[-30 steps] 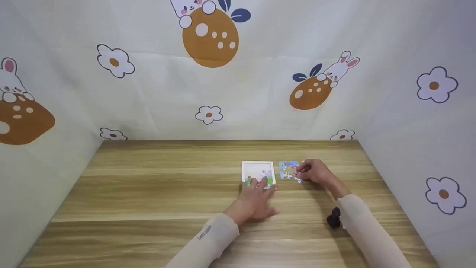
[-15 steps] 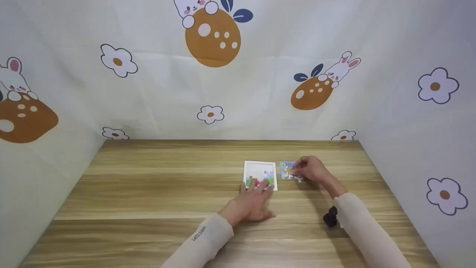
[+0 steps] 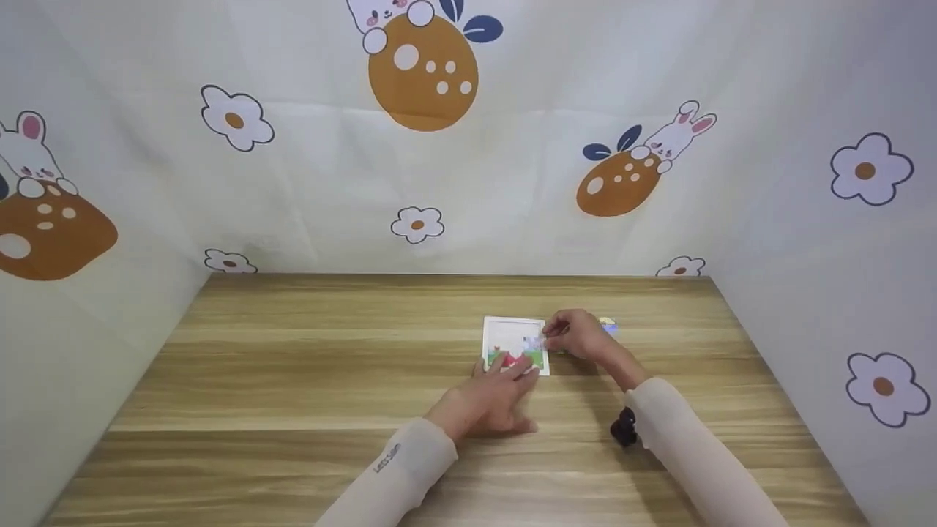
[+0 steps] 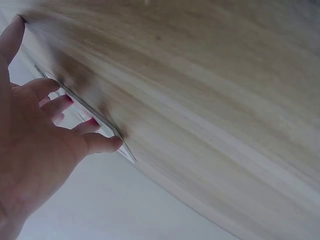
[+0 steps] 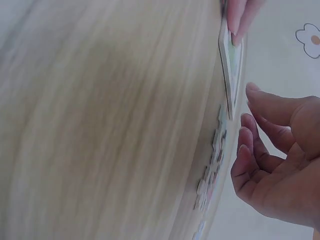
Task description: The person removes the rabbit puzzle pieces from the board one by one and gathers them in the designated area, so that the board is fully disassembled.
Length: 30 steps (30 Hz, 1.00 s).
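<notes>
Apparently lengthwise forward, puzzle frame (image 3: 505,334) under spread left fingers (image 4: 101,143); right fingers (image 5: 276,107): hold unclear.

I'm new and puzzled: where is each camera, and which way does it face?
Head: worn there, facing forward and down: white frame, left hand, right hand, sleeves.
Left wrist: worn there, facing its hand at the frame.
Right wrist: worn there, facing its hand, puzzle pieces, frame; left fingers too.
Wrist views share the frame.
</notes>
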Each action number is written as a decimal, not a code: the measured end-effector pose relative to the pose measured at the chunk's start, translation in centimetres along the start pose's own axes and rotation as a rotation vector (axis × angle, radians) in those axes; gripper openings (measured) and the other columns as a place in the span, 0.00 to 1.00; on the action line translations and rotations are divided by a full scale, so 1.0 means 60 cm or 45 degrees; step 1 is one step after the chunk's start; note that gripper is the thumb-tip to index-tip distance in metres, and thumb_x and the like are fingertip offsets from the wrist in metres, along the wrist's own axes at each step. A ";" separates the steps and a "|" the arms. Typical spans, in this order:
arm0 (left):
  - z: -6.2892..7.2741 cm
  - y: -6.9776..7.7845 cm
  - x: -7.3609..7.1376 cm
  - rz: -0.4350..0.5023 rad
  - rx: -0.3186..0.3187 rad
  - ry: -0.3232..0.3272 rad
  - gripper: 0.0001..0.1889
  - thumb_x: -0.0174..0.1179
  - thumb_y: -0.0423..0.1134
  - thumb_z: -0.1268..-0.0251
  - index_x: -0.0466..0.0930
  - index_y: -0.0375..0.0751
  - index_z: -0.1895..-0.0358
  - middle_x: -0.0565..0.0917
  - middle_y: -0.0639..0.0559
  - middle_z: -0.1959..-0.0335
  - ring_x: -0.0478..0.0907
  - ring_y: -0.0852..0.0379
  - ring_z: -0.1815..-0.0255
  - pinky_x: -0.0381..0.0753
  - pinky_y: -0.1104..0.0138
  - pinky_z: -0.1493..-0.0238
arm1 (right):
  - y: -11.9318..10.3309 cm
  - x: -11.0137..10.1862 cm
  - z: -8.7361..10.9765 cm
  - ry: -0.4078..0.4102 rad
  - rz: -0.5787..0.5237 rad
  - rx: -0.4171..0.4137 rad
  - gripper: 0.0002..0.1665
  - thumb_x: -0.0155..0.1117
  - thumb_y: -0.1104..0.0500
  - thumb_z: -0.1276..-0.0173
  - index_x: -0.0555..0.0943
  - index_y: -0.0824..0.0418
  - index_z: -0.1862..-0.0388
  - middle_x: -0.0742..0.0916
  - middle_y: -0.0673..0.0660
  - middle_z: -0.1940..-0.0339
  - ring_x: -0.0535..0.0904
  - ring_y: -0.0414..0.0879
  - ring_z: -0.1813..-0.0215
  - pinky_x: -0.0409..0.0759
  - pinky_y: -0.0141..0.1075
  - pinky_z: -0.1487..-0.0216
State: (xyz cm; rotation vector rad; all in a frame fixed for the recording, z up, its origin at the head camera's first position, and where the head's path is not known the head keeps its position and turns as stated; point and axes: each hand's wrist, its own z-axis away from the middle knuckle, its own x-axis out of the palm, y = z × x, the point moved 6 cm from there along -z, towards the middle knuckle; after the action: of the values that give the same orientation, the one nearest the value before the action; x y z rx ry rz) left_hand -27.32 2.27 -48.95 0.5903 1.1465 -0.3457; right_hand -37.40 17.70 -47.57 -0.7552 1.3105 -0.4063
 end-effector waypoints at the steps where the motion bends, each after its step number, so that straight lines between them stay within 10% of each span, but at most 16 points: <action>1: 0.000 0.000 0.000 0.004 0.000 0.001 0.44 0.55 0.66 0.33 0.51 0.53 0.19 0.49 0.56 0.16 0.43 0.40 0.16 0.51 0.36 0.22 | -0.002 0.003 -0.001 -0.005 0.008 -0.001 0.08 0.72 0.66 0.39 0.85 0.67 0.60 0.89 0.59 0.62 0.81 0.44 0.61 0.79 0.33 0.59; 30: -0.003 0.004 -0.003 0.074 -0.074 -0.054 0.46 0.60 0.64 0.35 0.50 0.55 0.19 0.47 0.57 0.16 0.40 0.42 0.15 0.47 0.39 0.20 | -0.010 0.019 -0.008 0.025 -0.046 0.015 0.07 0.72 0.67 0.39 0.83 0.64 0.63 0.86 0.57 0.65 0.78 0.44 0.62 0.76 0.31 0.61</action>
State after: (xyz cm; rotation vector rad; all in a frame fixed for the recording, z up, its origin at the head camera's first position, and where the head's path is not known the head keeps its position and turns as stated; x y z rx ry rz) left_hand -27.37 2.57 -48.74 0.5618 1.0927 -0.2731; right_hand -37.52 16.39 -47.97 -0.7675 1.3129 -0.4510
